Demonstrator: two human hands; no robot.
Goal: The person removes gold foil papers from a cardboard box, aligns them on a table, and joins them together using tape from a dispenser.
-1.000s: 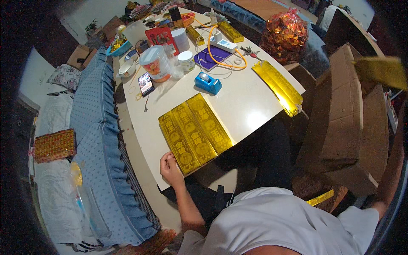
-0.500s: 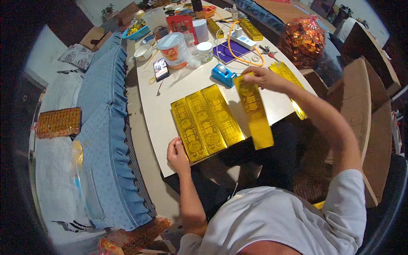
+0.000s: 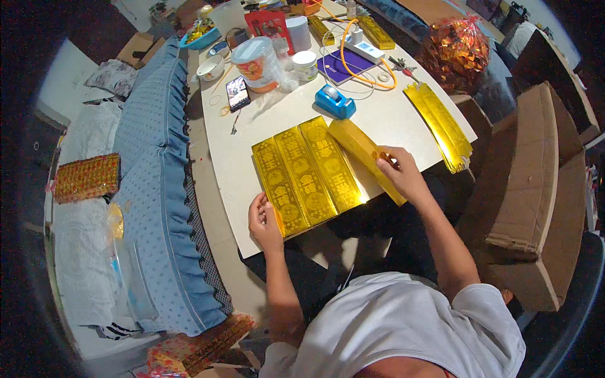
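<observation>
A flat, shiny gold sheet (image 3: 305, 173) with three embossed panels lay on the white tabletop (image 3: 389, 116). Along the sheet's right side slanted a long gold foil strip (image 3: 356, 148), gripped by the right hand (image 3: 404, 173). The left hand (image 3: 265, 223) curled at the sheet's near left edge; whether it pinched that edge could not be told. Just beyond the sheet sat a blue plastic tape dispenser (image 3: 335, 102); well to the sheet's right lay glossy gold strips (image 3: 440, 126).

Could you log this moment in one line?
left hand: at gold panels' edge; right hand: holding gold strip; tape dispenser: on table
</observation>
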